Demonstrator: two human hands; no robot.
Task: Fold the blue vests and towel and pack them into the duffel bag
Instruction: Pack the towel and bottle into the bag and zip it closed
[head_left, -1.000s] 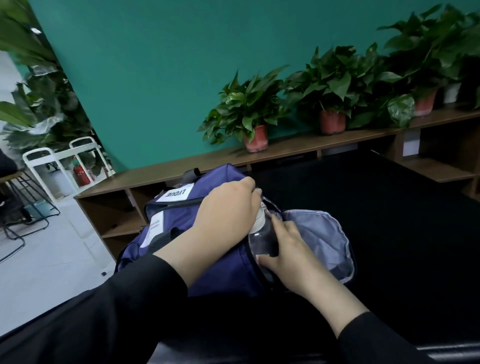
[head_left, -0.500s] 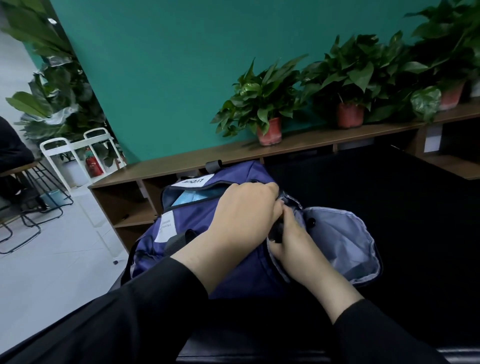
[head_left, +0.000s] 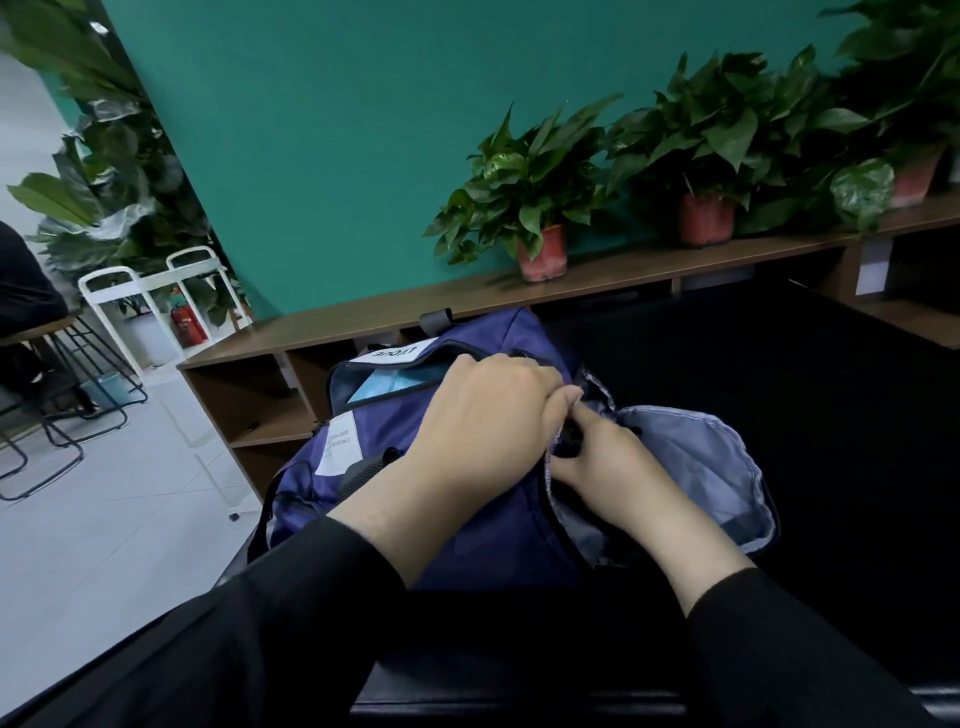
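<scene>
Where the black tabletop (head_left: 779, 415) reaches its left edge, the navy blue fabric duffel bag (head_left: 467, 519) sits close to that edge, with pale grey floor (head_left: 104, 545) open beyond it and a wide stretch of bare dark surface free to the bag's right. Behind the bag, a long brown wooden shelf unit (head_left: 363, 322) runs along the teal wall (head_left: 337, 130) and closes off the far side.

Both arms in black sleeves reach forward over the bag. The left hand (head_left: 483, 421) lies knuckles-up on the bag's top, its fingers curled down and gripping the fabric edge at the side pocket's mouth. The right hand (head_left: 608, 462) meets it there, fingers curled and pinching a small dark part at the pocket's opening; what that part is cannot be told. The hands touch each other at the fingertips.

To the right of the hands, the side pocket's light grey lining (head_left: 701, 467) hangs open. Along the bag's top, the main opening gapes a little and shows light blue cloth (head_left: 395, 384) inside, beside a white label (head_left: 395, 353); a second white label (head_left: 337, 447) sits on the bag's side.

Three leafy green potted plants in red-brown pots (head_left: 540, 249) stand on the shelf. At the left stand a white metal rack (head_left: 140, 312), a red fire extinguisher (head_left: 184, 325) and black wire-legged stools (head_left: 67, 415).
</scene>
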